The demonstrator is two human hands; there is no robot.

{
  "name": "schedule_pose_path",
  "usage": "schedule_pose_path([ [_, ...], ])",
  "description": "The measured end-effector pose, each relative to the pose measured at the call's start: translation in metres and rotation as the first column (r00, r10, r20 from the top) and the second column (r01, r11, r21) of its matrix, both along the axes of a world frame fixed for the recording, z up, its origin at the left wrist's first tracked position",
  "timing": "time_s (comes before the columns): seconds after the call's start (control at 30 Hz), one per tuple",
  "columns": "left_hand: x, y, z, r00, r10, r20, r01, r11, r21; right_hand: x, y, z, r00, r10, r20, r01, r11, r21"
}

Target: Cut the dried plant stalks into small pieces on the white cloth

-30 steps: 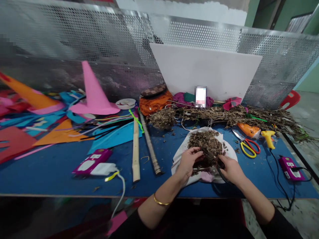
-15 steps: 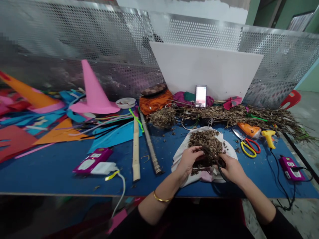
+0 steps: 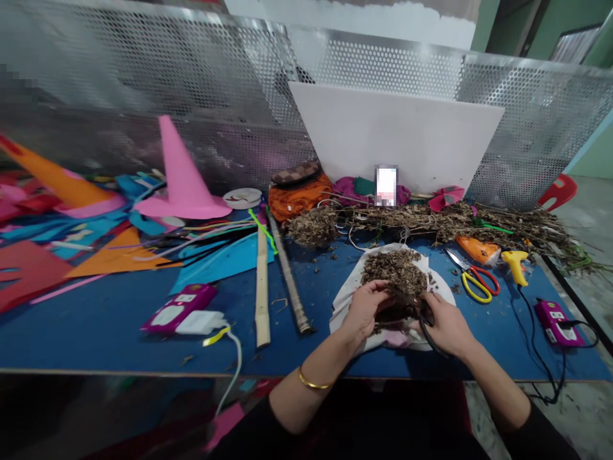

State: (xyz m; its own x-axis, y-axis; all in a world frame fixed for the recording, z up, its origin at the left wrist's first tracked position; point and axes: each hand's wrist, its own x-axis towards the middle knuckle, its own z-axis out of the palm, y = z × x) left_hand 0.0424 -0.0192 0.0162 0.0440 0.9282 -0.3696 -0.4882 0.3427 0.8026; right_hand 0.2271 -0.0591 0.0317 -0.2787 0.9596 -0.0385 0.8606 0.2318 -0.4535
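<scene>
We bend over a heap of dried leaves [image 3: 395,269] lying on a white cloth [image 3: 446,295], near the front edge of the blue worktop [image 3: 119,348] and right of its middle. Our right hand [image 3: 444,324] is gripping dark-handled scissors [image 3: 433,343], their blades pointing in over the heap. Our left hand [image 3: 364,310] is at the heap's left side, thumb and fingers drawn together; we cannot tell whether they pinch a bit of leaf. Toward the worktop's right edge we have a second pair of scissors with red and yellow handles [image 3: 476,285], an orange packet [image 3: 477,250] and a yellow glue gun [image 3: 515,265], with a purple box [image 3: 558,324] near the front right corner. Dry branches [image 3: 414,220] run along the far edge, before a white board [image 3: 397,134]. To the cloth's left we see two sticks [image 3: 262,291], and toward the far left corner a pink pointed hat [image 3: 184,182]
</scene>
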Motion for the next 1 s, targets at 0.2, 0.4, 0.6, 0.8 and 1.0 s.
schedule_pose_path([
  [0.2,0.002,0.005,-0.002,0.999,0.004,-0.036,-0.005,1.0,-0.026,0.003,0.003,-0.003,1.0,0.0,-0.006,0.0,1.0,-0.029],
  [0.4,0.006,0.013,-0.003,0.998,-0.039,-0.059,0.038,0.999,-0.008,0.007,0.003,-0.01,0.999,-0.013,-0.036,0.013,1.0,-0.008],
  [0.6,0.01,0.013,-0.004,0.99,-0.122,-0.07,0.124,0.992,0.028,0.002,0.004,-0.001,0.997,-0.05,0.056,0.05,0.999,-0.003],
  [0.8,0.005,0.014,-0.009,0.988,-0.115,-0.105,0.118,0.993,0.029,0.005,0.006,-0.006,0.999,-0.009,0.03,0.009,1.0,0.005],
  [1.0,0.001,0.014,-0.008,0.989,-0.126,-0.072,0.128,0.992,0.023,0.009,0.004,-0.009,0.999,-0.04,0.026,0.04,0.999,0.008],
])
